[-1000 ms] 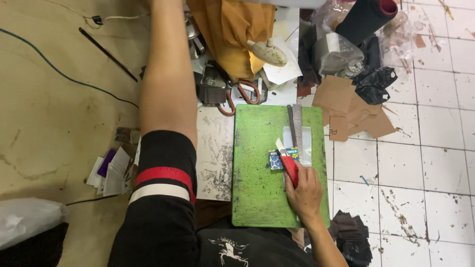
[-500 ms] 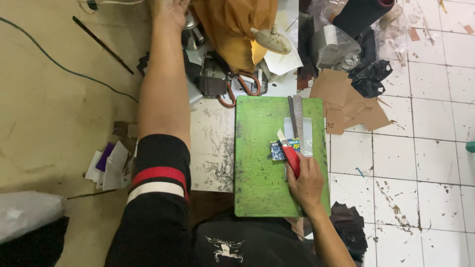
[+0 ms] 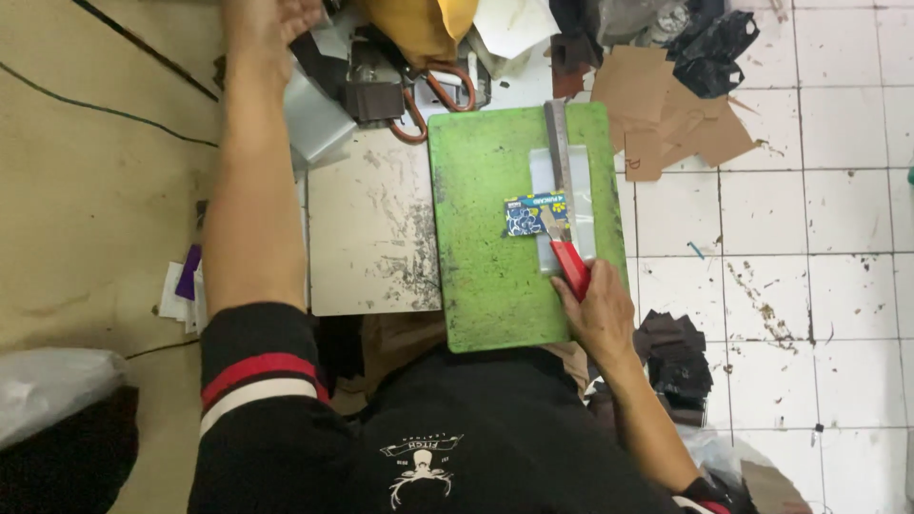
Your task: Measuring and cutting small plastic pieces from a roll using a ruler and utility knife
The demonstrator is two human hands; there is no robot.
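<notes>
Right hand [image 3: 602, 314] grips the red-handled knife [image 3: 569, 266] tight, blade on the blue card [image 3: 535, 215] ahead of the fingers, on the green mat [image 3: 486, 276]. Left hand [image 3: 271, 21] reaches far up; its grip can't be made out.

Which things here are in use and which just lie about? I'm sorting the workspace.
In use: right hand gripping the red-handled utility knife; small blue patterned card; clear plastic sheet; grey metal ruler; green cutting mat.

Lying about: brown cardboard scraps; orange-handled scissors; black leather pieces; left hand reaches into the clutter.
</notes>
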